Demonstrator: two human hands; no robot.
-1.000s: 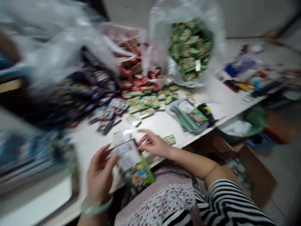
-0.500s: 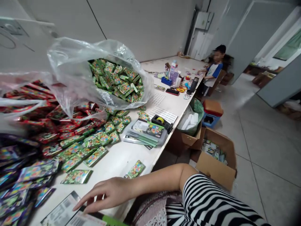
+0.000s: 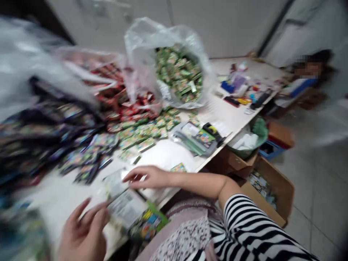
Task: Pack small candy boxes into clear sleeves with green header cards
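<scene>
My right hand [image 3: 150, 177] reaches across the table edge, fingers loosely bent with gaps between them. Its fingertips rest at the upper edge of a flat printed pack [image 3: 127, 206] with a white label panel and a black-and-green front. A second pale flat pack [image 3: 115, 183] lies just beyond it, partly under the fingers. My left hand [image 3: 85, 228] is at the lower left, blurred, with fingers spread and nothing visible in them, close to the printed pack's left side. Small green packets [image 3: 146, 144] lie beyond the hands, one [image 3: 178, 168] beside my right forearm.
Plastic bags of green packets [image 3: 179, 72] and red packets [image 3: 138, 108] stand behind, with purple packets [image 3: 89, 159] left. A stack of flat packs [image 3: 195, 137] and a tape dispenser [image 3: 213, 133] lie right. Cardboard boxes [image 3: 282, 192] stand below the edge; another person [image 3: 301, 87] sits far right.
The view has swung left and down, so things appear further right. My left hand has come into view at lower left. My right hand stays at the printed packs in much the same pose.
</scene>
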